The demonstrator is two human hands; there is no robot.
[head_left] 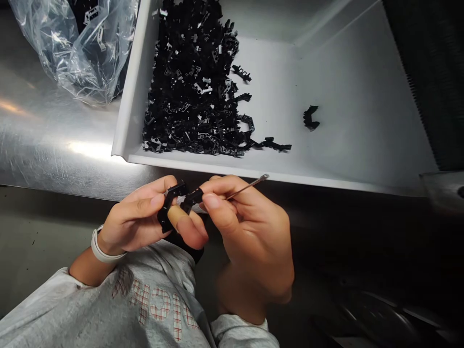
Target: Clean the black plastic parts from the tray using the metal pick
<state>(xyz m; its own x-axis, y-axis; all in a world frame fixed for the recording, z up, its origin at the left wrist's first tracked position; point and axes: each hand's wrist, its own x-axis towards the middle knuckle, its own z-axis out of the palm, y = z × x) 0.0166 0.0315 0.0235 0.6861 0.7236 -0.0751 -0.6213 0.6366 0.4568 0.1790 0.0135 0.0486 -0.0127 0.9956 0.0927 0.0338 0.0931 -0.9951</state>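
Observation:
My left hand (145, 217) pinches a small black plastic part (170, 200) between thumb and fingers, just below the tray's near edge. My right hand (246, 232) is closed on a second black plastic piece (194, 197) that meets the first one, and it also holds a thin metal pin (250, 186) that sticks out up and to the right. Both hands are close together over my lap. A white band (99, 249) is on my left wrist.
A white tray (348, 96) on the steel table (43, 130) holds a heap of black plastic parts (195, 87) on its left and one loose black part (311, 118) to the right. A clear plastic bag (79, 43) with more parts lies at the upper left.

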